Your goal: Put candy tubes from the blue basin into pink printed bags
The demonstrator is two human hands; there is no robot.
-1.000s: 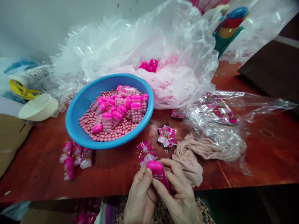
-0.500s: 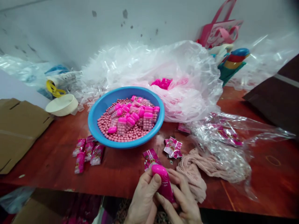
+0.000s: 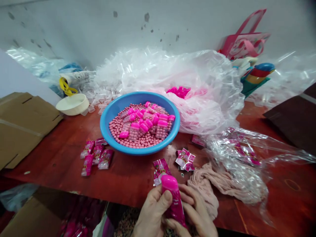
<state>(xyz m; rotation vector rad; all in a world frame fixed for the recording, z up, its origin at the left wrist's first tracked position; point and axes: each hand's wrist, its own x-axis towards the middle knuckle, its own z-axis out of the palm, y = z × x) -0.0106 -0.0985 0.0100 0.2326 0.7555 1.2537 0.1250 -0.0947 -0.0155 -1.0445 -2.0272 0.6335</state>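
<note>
I see the red tabletop [image 3: 133,179] spread across my view, a heap of clear plastic [image 3: 153,70] along its back. In front sits the blue basin [image 3: 140,151]; a crumpled pink cloth [image 3: 206,189] lies to the right, nearer me. At the near edge, I have the left hand [image 3: 153,212] and right hand [image 3: 197,210] closed around one pink-capped container [image 3: 177,205] in a printed pink sleeve, fingers bent with little gap, left thumb pressed below the cap. Left of them lie wrapped packets [image 3: 98,154]; just beyond, a flat printed sleeve [image 3: 161,167]. Smallest are the basin's pink beads [image 3: 137,143].
</note>
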